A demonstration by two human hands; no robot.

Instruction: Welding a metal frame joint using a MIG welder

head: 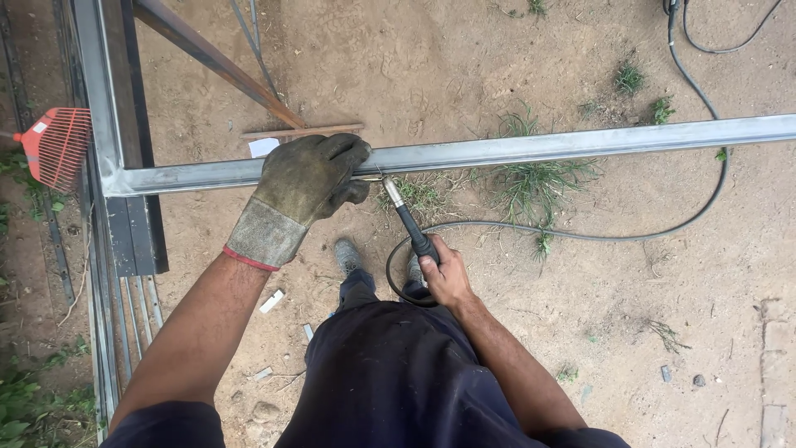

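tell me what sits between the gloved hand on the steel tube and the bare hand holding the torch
In the head view, only the torch's slim neck and handle span from the gloved left hand on the steel tube to the bare right hand.

Ground [514, 50]: bare packed dirt, sparse grass tufts.
Lying on it: grey steel frame [580, 145], black cable [705, 108], orange rake [56, 145], wooden strip [303, 131].

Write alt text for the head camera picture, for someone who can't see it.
Seen from above, a person's gloved left hand grips a horizontal grey metal bar of a frame, while the bare right hand holds a black welding torch with its tip at the bar beside the glove. A black cable trails over bare dirt; an orange rake lies at left.
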